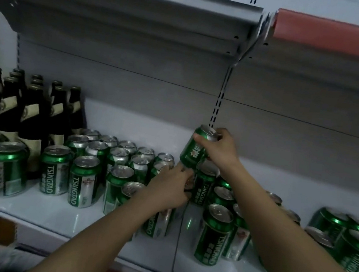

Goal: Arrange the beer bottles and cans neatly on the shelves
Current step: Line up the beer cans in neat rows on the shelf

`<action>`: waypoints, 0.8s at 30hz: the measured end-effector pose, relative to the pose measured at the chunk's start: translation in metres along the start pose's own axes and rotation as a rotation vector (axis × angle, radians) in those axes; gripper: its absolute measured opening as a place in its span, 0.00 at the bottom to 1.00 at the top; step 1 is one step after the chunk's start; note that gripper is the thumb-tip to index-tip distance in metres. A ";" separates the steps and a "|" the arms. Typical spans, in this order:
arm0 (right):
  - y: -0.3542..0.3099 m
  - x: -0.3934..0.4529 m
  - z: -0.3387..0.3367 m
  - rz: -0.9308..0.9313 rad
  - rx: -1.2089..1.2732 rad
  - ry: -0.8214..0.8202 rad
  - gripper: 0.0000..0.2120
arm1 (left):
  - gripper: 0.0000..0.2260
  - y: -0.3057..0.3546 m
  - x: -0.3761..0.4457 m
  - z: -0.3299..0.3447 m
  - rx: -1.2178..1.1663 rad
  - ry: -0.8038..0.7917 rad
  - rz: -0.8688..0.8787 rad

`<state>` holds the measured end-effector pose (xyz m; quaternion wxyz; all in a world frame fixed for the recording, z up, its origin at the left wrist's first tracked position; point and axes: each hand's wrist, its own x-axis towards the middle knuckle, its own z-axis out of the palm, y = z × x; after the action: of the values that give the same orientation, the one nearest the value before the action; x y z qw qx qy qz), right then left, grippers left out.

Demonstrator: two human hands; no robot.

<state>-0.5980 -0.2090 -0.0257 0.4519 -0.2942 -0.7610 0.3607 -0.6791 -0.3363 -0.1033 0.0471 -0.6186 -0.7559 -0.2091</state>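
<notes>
Holding a green can [196,148] lifted clear of the shelf [49,212], the right hand [220,147] grips it near the rim, thumb across the front, so the can hangs tilted with its top leaning toward 1 o'clock; a grip that high probably leaves the base free to be set down among the others. Left hand [170,188] is closed around the top of a standing can just below, at 6 o'clock of the lifted one; which can it has, and how firmly, is hard to tell since the fingers hide it. Likely it steadies or shifts that can to open a slot. Can block [112,156] sits at 9 o'clock of the hands, upright in rough rows, labels not all facing front, so tidying is under way, not done. Dark bottles [26,113] stand packed at the back left, at 10 o'clock, kept apart from the cans, the taller goods against the back wall. More cans [216,229] stand at 5 o'clock near the front edge, one with its label upside down. At far 3 o'clock a loose group [348,235] leans or lies askew, some cans stacked on others; those look the least sorted. A divider rail [176,245] runs front to back between the two shelf bays, right beneath the hands. Picture is blurred; fine print unreadable beyond the brand name.
</notes>
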 end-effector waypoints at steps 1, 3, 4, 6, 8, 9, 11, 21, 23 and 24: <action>0.002 0.002 0.003 -0.005 -0.012 -0.001 0.24 | 0.22 0.000 -0.001 -0.001 -0.021 -0.012 0.022; 0.006 0.005 0.009 -0.009 -0.036 0.000 0.24 | 0.25 -0.001 -0.003 -0.002 -0.016 -0.056 0.062; 0.009 0.006 0.012 -0.007 -0.045 -0.004 0.24 | 0.24 -0.002 -0.004 -0.003 -0.010 -0.074 0.074; 0.012 0.009 0.017 -0.006 -0.089 -0.026 0.24 | 0.21 -0.005 -0.005 -0.005 -0.024 -0.102 0.076; 0.016 0.012 0.021 0.009 -0.151 -0.063 0.25 | 0.22 -0.008 -0.007 -0.008 -0.031 -0.138 0.069; 0.017 0.013 0.023 0.020 -0.185 -0.085 0.26 | 0.22 -0.009 -0.008 -0.009 -0.019 -0.161 0.073; 0.020 0.015 0.027 0.035 -0.249 -0.125 0.26 | 0.23 -0.010 -0.009 -0.012 0.006 -0.208 0.087; 0.031 0.024 0.047 0.069 -0.573 -0.329 0.27 | 0.27 -0.009 -0.016 -0.010 0.050 -0.218 0.109; 0.032 0.025 0.051 0.078 -0.667 -0.372 0.24 | 0.26 -0.009 -0.016 -0.010 0.044 -0.226 0.103; 0.033 0.025 0.053 0.089 -0.708 -0.389 0.24 | 0.26 -0.010 -0.017 -0.009 0.041 -0.229 0.101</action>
<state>-0.6518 -0.1860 -0.0581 0.1542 -0.3905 -0.8960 0.1445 -0.6865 -0.3568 -0.1033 -0.0165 -0.6746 -0.7283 -0.1191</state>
